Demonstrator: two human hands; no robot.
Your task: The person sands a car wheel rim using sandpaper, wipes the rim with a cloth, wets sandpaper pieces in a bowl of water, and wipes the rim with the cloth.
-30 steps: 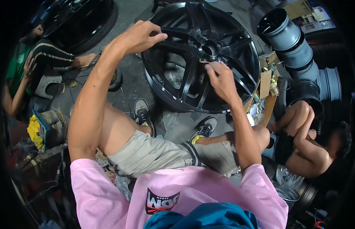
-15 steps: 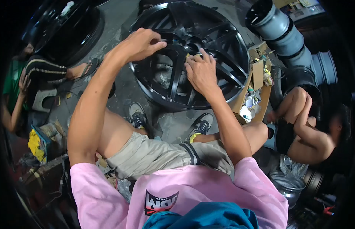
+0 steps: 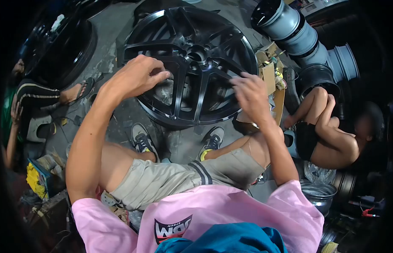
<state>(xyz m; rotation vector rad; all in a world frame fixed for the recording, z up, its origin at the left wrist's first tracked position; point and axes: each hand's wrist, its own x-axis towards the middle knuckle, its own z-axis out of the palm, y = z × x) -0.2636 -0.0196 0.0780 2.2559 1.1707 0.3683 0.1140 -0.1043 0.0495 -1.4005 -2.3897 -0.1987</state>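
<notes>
A large black multi-spoke wheel rim [image 3: 201, 90] lies face up in front of me, its round hub hole showing at the middle. My left hand [image 3: 142, 76] is over the rim's left edge, thumb and fingers curled towards each other; whether anything small is between them is hidden. Over the rim's right edge is my right hand [image 3: 250, 93], smeared by motion, its fingers pointing left towards the spokes. I cannot make out anything in it. Part of the rim's right side is behind this hand.
A cardboard box [image 3: 279, 99] of small items stands right of the rim. Grey-blue rims [image 3: 304, 40] are stacked behind it. One person [image 3: 327, 135] sits at the right, another person's leg [image 3: 38, 92] shows at the left. A glossy black wheel [image 3: 63, 50] is at the upper left.
The view has shifted, so the rim appears further left and lower. My right hand has moved from near the hub to the rim's right edge. My left hand has lowered a little.
</notes>
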